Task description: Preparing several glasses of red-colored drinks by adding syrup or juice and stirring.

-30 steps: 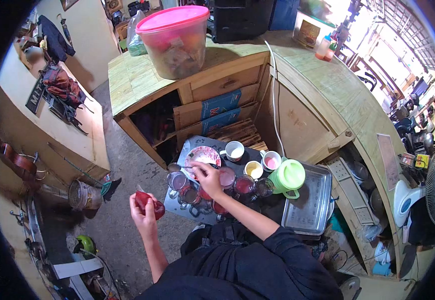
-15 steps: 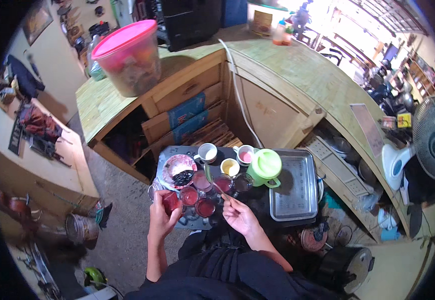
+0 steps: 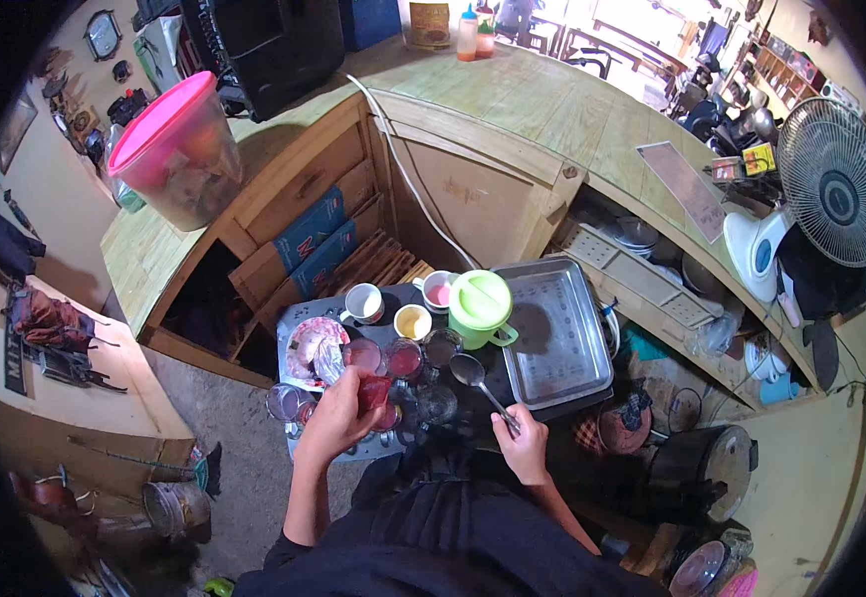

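Observation:
My left hand (image 3: pixel 338 418) is closed around a small glass of red liquid (image 3: pixel 373 394), held above the front of a small dark table (image 3: pixel 353 450). Tilted toward the pitcher, a metal spoon (image 3: pixel 469 372) is gripped by its handle in my right hand (image 3: pixel 521 446). Several clear glass mugs stand between the hands, among them one with red liquid (image 3: pixel 403 359) and one with pink liquid (image 3: pixel 363 355). Beyond them are a white cup (image 3: pixel 362 302), a cup with yellowish contents (image 3: pixel 412 322) and a light green lidded pitcher (image 3: pixel 481 303). My left hand partly hides the mugs behind it.
A rectangular metal tray (image 3: pixel 557 333) lies right of the pitcher. At the left, a red-and-white plate (image 3: pixel 299 348) carries something clear and crumpled. The wooden counter (image 3: pixel 513 109) curves behind, bearing a pink-lidded bucket (image 3: pixel 179 159) and a fan (image 3: pixel 836 184). A large dark pot (image 3: pixel 697 473) stands at right.
The view has shifted, so the table appears farther left. My right hand has drawn the spoon rightward, away from the mugs. My left hand has carried its glass rightward over the table.

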Available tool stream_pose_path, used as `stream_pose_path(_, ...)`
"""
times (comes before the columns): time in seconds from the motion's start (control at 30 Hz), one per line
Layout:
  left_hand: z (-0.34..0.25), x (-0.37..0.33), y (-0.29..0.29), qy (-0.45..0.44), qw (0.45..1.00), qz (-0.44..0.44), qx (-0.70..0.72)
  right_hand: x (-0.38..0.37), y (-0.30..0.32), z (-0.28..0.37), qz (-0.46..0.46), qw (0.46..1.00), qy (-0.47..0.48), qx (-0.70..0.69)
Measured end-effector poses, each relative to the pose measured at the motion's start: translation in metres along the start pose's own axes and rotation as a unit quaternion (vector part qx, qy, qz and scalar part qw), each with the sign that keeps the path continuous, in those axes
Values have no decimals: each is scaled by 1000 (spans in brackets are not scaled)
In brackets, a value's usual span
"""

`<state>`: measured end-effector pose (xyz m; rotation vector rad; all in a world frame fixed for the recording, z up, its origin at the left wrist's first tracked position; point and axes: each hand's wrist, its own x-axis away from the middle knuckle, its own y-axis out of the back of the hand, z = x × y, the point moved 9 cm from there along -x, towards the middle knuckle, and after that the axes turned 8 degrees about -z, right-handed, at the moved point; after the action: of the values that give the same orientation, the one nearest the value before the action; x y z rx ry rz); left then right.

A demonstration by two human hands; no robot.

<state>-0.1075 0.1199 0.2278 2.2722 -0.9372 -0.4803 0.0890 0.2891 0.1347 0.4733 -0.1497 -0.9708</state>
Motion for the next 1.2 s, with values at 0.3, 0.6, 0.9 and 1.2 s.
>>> stream_pose_path(0.3,-12,-1,-15,-28,998,49,-25,3,-12,4,87,995,50,13)
stream_pose_path(0.6,-33,-6,-26,-126,982,86,-110,6,-48,25,189,954,-55,-227)
stream_pose_path(0.9,-31,-19,-28,-162,964,103,-184,18,-67,14,259,897,-158,-320)
stream_pose_path(1.2,-32,-25,-32,-194,948,128,-218,20,-74,10,280,865,-193,-369)
